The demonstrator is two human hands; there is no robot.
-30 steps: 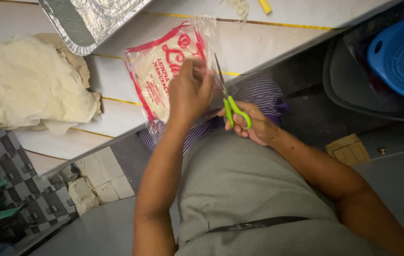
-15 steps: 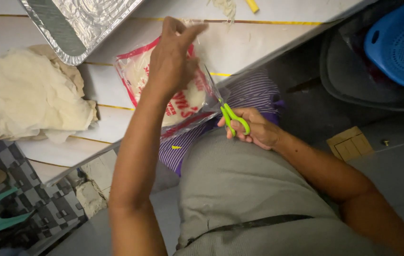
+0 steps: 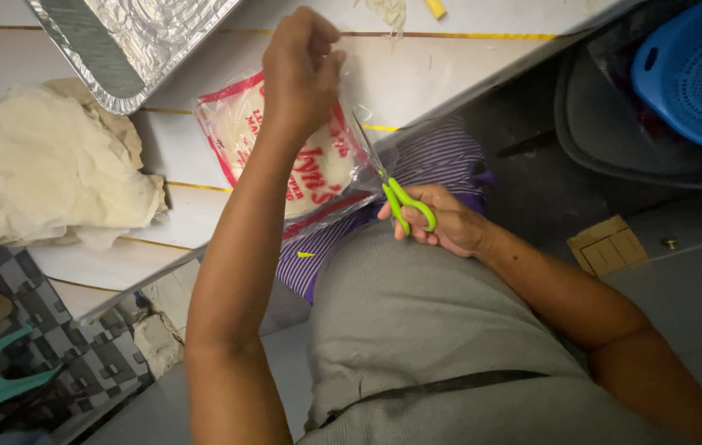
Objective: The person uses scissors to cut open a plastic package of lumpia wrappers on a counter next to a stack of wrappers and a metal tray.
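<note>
- The clear red-edged packet (image 3: 285, 156) lies on the desk (image 3: 466, 66), its long axis running from 11 to 5 o'clock.
- The left hand (image 3: 301, 70) pinches the packet's top corner.
- The right hand (image 3: 446, 222), at 4 o'clock from the packet, grips green-handled scissors (image 3: 396, 198), blades at its right edge.

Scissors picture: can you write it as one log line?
left hand: pinching plastic packet top | right hand: gripping green scissors | blades at packet edge

I count one clear plastic packet (image 3: 301, 165), one pair of green-handled scissors (image 3: 400, 202), one foil tray (image 3: 133, 41), one blue basket (image 3: 693, 74), one crumpled paper heap (image 3: 46, 169) and two hands.
</note>
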